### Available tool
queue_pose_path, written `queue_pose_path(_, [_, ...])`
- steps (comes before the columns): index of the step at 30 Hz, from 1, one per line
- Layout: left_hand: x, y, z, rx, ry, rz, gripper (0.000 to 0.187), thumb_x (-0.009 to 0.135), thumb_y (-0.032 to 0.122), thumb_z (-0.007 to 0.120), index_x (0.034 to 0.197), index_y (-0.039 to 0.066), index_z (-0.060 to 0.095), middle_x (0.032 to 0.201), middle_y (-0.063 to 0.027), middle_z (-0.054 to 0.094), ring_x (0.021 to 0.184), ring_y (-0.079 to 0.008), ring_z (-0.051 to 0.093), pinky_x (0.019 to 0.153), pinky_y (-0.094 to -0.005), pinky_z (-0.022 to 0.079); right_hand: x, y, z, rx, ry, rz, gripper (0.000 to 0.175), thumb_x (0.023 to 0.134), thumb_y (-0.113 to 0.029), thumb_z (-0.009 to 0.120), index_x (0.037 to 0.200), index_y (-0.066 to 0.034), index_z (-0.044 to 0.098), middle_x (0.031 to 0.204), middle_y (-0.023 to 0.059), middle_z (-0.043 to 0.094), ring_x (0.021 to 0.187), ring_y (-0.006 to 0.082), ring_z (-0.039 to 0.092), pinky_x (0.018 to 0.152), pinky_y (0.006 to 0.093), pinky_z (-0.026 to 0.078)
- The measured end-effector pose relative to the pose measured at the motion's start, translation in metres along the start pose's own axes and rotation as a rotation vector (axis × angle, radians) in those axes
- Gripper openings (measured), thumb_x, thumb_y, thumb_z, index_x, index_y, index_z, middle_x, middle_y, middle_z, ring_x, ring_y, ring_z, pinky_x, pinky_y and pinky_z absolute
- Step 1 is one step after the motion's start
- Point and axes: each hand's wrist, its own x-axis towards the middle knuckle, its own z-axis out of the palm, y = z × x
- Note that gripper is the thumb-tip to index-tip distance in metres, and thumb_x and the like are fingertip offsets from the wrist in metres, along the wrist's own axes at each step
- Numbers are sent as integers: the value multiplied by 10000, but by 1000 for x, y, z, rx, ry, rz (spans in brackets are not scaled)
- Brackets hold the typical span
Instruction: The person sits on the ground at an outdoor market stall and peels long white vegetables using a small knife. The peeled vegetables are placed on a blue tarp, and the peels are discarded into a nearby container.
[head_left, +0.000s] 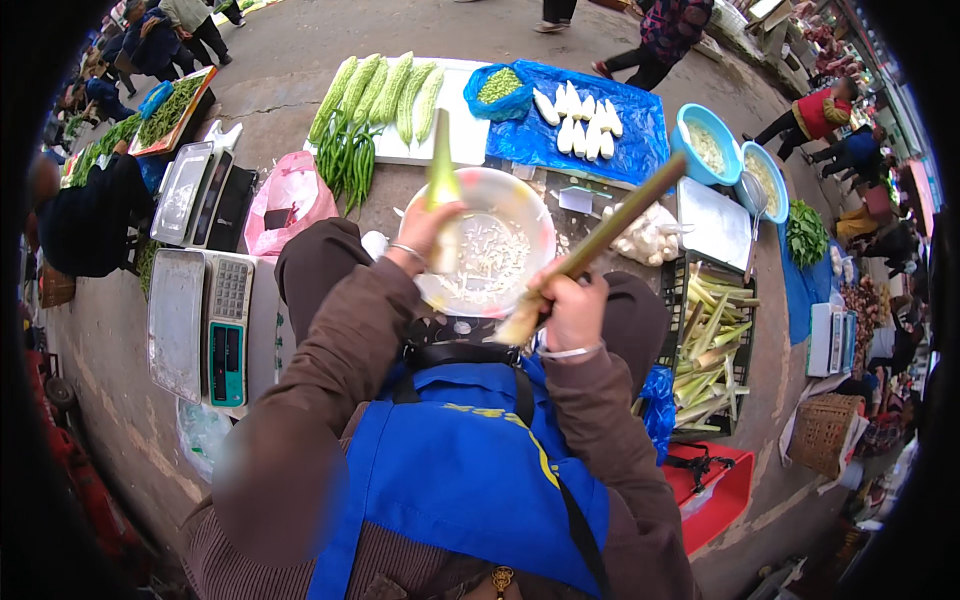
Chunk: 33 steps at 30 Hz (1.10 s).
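Observation:
My left hand (433, 229) grips a long, pale green-and-white piece (442, 180), blurred and upright above the basin; it looks like a vegetable stalk. My right hand (576, 304) is closed around a long green-brown stalk (626, 214), which slants from a pale end near my lap up to the right. It resembles the unpeeled water bamboo shoots in the crate. Between my knees stands a pale enamel-like basin (541, 206) with small white pieces (491, 251) scattered inside. A blue apron (480, 457) covers my lap.
Bitter melons (390, 94) and green chillies (349, 161) lie on a white board (461, 142). Peeled white shoots (589, 120) rest on blue plastic (637, 112). A black crate (739, 420) of stalks is at right, a weighing scale (176, 322) at left. People (817, 112) stand around.

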Motion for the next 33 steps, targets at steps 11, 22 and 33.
queue_pose_path(11, [-18,-11,-2,-332,-171,-357,481,887,410,542,1186,41,460,890,-108,582,765,-241,620,644,-378,551,-19,-68,-173,-205,461,-267,180,771,-82,602,924,-3,553,764,28,585,556,81,517,405,202,382])
queue_pose_path(22, [-33,-13,19,-372,-278,-279,533,917,517,423,1154,43,479,886,-127,592,732,-218,592,647,-349,522,-30,-76,-392,-1343,1392,-363,400,649,-293,786,759,46,604,639,136,607,552,279,594,532,409,479])
queue_pose_path(33, [-37,15,52,-457,-332,-53,430,932,263,423,1290,24,414,1205,-87,532,1120,-202,510,971,-349,388,18,6,-12,-743,-305,-259,685,678,-330,799,1197,23,526,1012,121,624,884,137,584,766,288,475])
